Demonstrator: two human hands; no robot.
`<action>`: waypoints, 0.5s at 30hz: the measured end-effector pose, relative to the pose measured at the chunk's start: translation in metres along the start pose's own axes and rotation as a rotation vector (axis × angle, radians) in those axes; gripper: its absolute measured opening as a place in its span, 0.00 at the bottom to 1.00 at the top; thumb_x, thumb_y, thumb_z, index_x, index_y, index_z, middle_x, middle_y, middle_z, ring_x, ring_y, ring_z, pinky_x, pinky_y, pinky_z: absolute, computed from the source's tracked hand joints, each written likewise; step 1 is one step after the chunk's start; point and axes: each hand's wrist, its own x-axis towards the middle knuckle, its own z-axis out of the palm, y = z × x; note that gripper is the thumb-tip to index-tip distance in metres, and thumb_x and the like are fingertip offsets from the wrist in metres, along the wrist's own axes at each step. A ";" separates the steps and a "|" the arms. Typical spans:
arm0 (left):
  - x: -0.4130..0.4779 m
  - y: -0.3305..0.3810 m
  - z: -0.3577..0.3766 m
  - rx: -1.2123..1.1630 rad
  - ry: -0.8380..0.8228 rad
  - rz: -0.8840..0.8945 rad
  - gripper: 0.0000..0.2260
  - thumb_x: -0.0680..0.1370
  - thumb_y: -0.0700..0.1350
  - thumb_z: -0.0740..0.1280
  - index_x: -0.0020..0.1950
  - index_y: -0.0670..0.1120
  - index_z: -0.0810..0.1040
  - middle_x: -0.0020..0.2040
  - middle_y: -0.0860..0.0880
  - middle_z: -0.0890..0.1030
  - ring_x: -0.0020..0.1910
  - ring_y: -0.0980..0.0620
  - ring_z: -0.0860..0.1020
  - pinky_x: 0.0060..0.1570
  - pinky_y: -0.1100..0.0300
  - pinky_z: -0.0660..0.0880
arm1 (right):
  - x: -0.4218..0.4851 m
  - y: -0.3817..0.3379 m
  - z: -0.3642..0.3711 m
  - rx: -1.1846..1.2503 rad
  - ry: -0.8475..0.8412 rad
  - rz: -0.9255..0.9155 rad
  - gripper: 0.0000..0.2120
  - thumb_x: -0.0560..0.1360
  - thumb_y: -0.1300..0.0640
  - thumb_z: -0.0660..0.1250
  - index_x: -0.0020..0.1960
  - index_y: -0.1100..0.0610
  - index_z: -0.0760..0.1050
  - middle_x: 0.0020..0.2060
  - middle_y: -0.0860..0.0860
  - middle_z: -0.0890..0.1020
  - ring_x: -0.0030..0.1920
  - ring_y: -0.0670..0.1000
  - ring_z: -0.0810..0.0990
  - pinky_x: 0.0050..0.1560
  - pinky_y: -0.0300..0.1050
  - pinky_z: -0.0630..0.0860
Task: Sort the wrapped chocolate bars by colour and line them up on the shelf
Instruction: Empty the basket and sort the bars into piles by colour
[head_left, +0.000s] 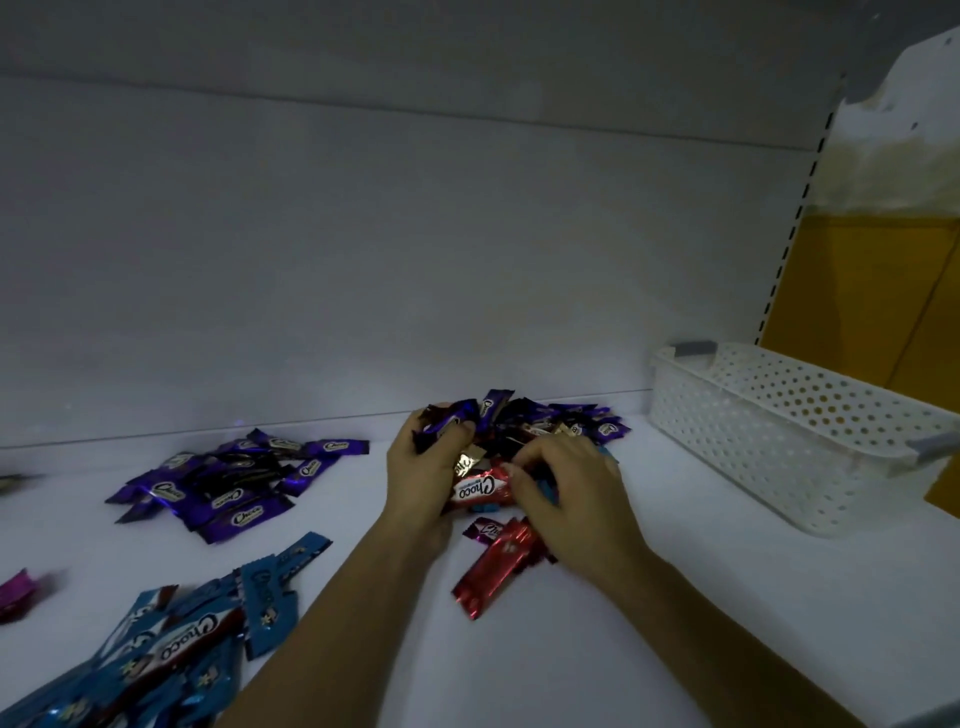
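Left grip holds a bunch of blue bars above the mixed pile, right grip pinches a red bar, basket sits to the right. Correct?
Not quite. The head view shows the bars in the left grip are purple, not blue. The rest holds: they are above the mixed pile, the right grip pinches a red bar, and the basket sits to the right.

Glossy foil bar wrappers (480, 488), matt perforated plastic basket (779, 426)
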 end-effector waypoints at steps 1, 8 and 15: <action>0.000 0.000 0.000 0.008 0.000 0.010 0.09 0.74 0.33 0.69 0.53 0.41 0.78 0.43 0.39 0.83 0.38 0.42 0.82 0.43 0.45 0.80 | -0.002 -0.004 0.000 0.004 -0.027 -0.032 0.17 0.76 0.39 0.54 0.48 0.50 0.75 0.44 0.42 0.76 0.49 0.43 0.72 0.58 0.44 0.64; 0.001 -0.002 0.003 0.058 0.118 0.105 0.08 0.74 0.32 0.68 0.49 0.43 0.79 0.37 0.44 0.83 0.33 0.49 0.83 0.32 0.58 0.79 | -0.014 -0.027 -0.010 0.010 0.002 -0.231 0.25 0.68 0.26 0.53 0.45 0.46 0.69 0.41 0.40 0.73 0.44 0.41 0.68 0.53 0.37 0.62; 0.007 0.041 -0.019 0.190 0.143 0.220 0.08 0.74 0.31 0.67 0.51 0.40 0.78 0.42 0.39 0.82 0.33 0.49 0.82 0.33 0.59 0.78 | -0.014 -0.012 0.002 -0.005 -0.401 -0.262 0.22 0.67 0.29 0.63 0.51 0.43 0.75 0.52 0.38 0.69 0.56 0.42 0.65 0.57 0.41 0.61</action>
